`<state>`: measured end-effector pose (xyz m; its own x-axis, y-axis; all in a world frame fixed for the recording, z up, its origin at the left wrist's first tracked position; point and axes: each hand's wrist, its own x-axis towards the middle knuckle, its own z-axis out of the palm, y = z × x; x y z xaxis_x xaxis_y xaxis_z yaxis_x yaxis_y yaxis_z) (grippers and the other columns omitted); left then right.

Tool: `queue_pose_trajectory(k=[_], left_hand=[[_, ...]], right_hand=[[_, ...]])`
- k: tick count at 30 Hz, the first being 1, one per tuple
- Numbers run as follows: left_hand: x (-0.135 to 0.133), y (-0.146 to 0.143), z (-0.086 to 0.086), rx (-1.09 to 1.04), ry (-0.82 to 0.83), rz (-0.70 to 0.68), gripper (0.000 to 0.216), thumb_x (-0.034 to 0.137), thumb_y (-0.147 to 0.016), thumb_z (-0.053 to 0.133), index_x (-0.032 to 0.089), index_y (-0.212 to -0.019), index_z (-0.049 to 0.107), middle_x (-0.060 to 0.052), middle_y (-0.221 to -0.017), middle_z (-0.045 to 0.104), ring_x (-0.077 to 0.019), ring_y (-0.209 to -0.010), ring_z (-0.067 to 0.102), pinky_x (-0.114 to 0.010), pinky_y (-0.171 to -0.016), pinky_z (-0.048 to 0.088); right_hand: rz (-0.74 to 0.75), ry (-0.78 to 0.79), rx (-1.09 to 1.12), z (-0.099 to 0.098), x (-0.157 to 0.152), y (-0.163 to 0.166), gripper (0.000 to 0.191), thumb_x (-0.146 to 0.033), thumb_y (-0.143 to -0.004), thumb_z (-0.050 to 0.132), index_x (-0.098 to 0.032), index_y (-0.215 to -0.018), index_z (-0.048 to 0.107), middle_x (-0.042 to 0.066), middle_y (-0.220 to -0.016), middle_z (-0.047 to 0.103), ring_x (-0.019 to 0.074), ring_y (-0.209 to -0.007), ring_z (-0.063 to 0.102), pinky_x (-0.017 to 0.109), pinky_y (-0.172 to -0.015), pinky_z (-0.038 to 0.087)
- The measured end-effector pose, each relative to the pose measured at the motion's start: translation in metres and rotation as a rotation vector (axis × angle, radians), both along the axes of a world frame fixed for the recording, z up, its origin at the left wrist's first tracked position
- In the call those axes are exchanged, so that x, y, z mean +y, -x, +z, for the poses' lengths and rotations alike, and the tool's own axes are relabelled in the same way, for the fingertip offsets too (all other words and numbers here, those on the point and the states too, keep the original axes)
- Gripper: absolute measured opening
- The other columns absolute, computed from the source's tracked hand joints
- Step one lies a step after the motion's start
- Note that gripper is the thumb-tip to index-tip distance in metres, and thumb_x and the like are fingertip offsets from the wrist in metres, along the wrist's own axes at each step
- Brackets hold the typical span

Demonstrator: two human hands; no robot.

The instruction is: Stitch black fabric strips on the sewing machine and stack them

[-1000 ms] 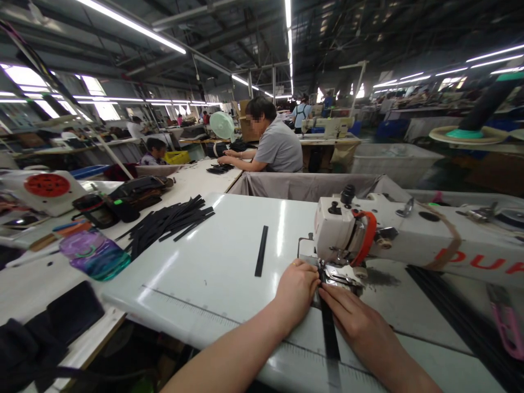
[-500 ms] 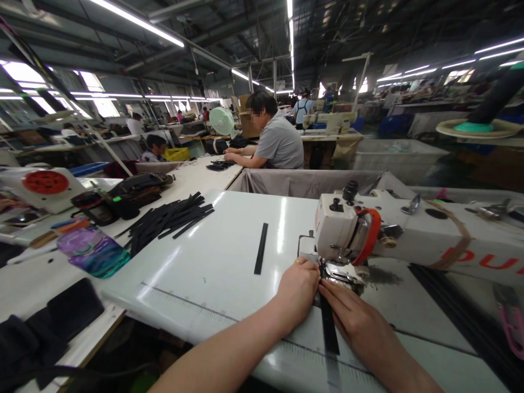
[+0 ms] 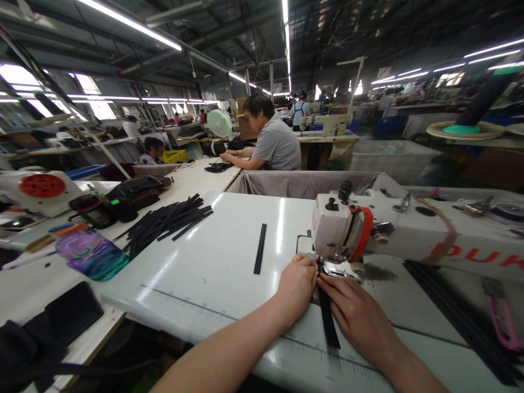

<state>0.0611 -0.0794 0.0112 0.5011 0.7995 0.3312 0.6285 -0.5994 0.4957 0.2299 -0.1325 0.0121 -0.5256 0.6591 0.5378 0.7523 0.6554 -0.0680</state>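
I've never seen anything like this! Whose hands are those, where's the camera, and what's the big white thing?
The camera is worn on a person's head, looking forward and down, so those bare hands belong to that person. The white thing is a sewing machine. The left hand and right hand meet at a black strip by its front end; exactly how each one grips is hidden. On the pale tabletop lies a single loose strip, with a heap of strips at its left edge. Pink-handled snips lie at the right.
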Motion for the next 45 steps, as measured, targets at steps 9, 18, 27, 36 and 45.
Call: queue_pose_trajectory(k=[9, 18, 27, 36, 45], left_hand=[[-0.002, 0.0, 0.005, -0.002, -0.009, 0.026, 0.024, 0.013, -0.095, 0.045, 0.015, -0.087, 0.067, -0.008, -0.102, 0.068, -0.0206, -0.098, 0.056, -0.035, -0.096, 0.046], [-0.002, 0.0, 0.006, 0.008, -0.019, 0.028, 0.025, 0.011, -0.095, 0.044, 0.015, -0.085, 0.067, -0.007, -0.098, 0.068, -0.02, -0.096, 0.055, -0.034, -0.094, 0.047], [-0.002, 0.0, 0.009, 0.0, 0.01, 0.002, 0.023, 0.011, -0.096, 0.045, 0.015, -0.085, 0.066, -0.006, -0.101, 0.068, -0.0182, -0.096, 0.056, -0.033, -0.094, 0.045], [0.0, -0.001, 0.002, -0.005, 0.013, -0.009, 0.024, 0.014, -0.097, 0.046, 0.017, -0.083, 0.066, -0.005, -0.098, 0.067, -0.0182, -0.094, 0.055, -0.034, -0.093, 0.046], [0.005, -0.009, -0.008, 0.151, -0.043, 0.053, 0.025, 0.01, -0.097, 0.04, 0.016, -0.09, 0.063, -0.008, -0.101, 0.063, -0.0206, -0.096, 0.053, -0.034, -0.094, 0.045]], right_hand=[[0.175, 0.116, 0.199, 0.005, -0.005, -0.01, 0.031, -0.004, -0.089, 0.041, -0.021, -0.088, 0.066, 0.005, -0.087, 0.066, 0.0178, -0.084, 0.063, 0.03, -0.074, 0.054], [0.132, 0.102, 0.181, 0.001, 0.001, -0.012, 0.032, -0.005, -0.088, 0.04, -0.021, -0.095, 0.068, 0.006, -0.093, 0.068, 0.0186, -0.088, 0.064, 0.031, -0.078, 0.055], [-0.019, 0.077, 0.083, -0.008, 0.012, -0.014, 0.038, -0.006, -0.086, 0.039, -0.02, -0.109, 0.067, 0.007, -0.107, 0.067, 0.0212, -0.097, 0.063, 0.036, -0.085, 0.055], [-0.06, 0.077, 0.029, -0.006, 0.013, -0.01, 0.038, -0.007, -0.086, 0.04, -0.02, -0.11, 0.066, 0.008, -0.107, 0.065, 0.0229, -0.095, 0.062, 0.038, -0.082, 0.056], [-0.082, 0.018, -0.009, -0.014, 0.013, -0.01, 0.041, -0.005, -0.084, 0.04, -0.017, -0.115, 0.063, 0.01, -0.109, 0.063, 0.0251, -0.096, 0.062, 0.041, -0.082, 0.057]])
